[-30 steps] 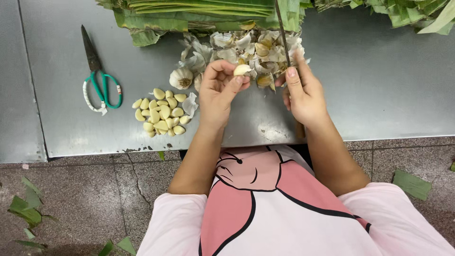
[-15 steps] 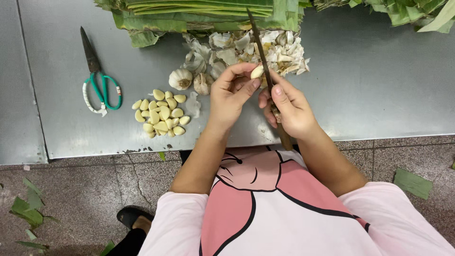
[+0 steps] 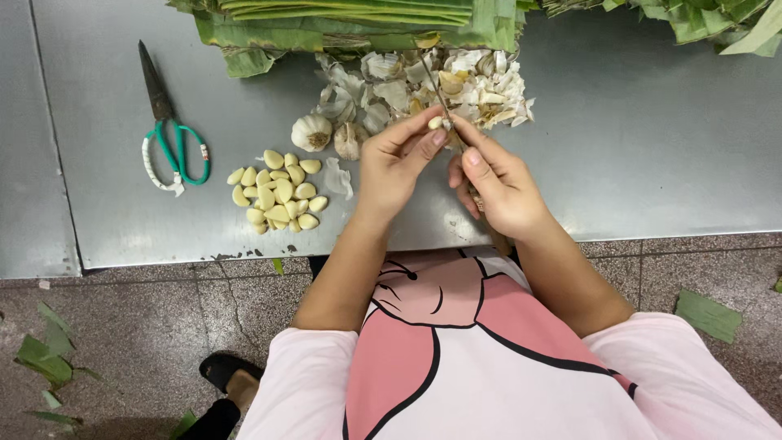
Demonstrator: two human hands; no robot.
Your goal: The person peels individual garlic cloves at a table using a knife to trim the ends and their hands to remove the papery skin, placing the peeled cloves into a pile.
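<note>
Change: garlic clove (image 3: 437,123) now pinched at left hand (image 3: 397,165) fingertips, frame centre; knife (image 3: 444,102) blade moved in against it, so peeling is underway.
R hand (image 3: 498,184): fist closed on knife handle.
Hidden: handle in palm; blade edge thin, blurred over skins pile (image 3: 444,81).
Bench (image 3: 652,147): peeled cloves (image 3: 277,200) left of centre.

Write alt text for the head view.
Left hand holds a garlic clove while the right hand works a knife against it, above a metal table. Peeled cloves, scissors and garlic skins lie nearby.
</note>
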